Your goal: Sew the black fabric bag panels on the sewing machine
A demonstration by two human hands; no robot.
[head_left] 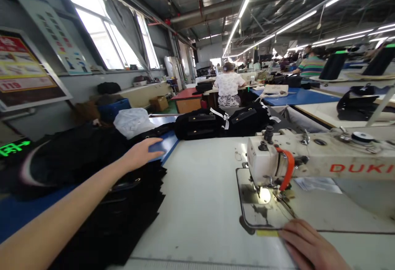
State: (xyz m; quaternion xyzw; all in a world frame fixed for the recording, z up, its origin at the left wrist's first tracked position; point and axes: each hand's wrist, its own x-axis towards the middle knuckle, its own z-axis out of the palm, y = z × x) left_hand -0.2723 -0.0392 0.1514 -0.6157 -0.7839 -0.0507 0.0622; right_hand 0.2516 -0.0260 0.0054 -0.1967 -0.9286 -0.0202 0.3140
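My left hand (pixel 142 153) reaches out to the left of the sewing machine, thumb and fingers apart and nothing held. Beneath and around that arm lie stacked black fabric pieces (pixel 132 216) with jagged edges. On the right, my right hand (pixel 308 241) rests at the table's front, fingers bent and pressed together. Just above its fingertips, a thin dark strand (pixel 288 208) runs toward the needle area; what the fingers pinch is hidden. The white sewing machine (pixel 265 161) has its lamp lit over a metal needle plate (pixel 248 204). A yellow strip (pixel 267 233) lies beside my right fingertips.
Black bags (pixel 200 124) with white straps lie at the table's far edge. A white plastic bag (pixel 132 122) sits behind my left hand. Black thread cones (pixel 333 66) stand at right. A co-worker (pixel 228 84) in a white patterned top sits ahead.
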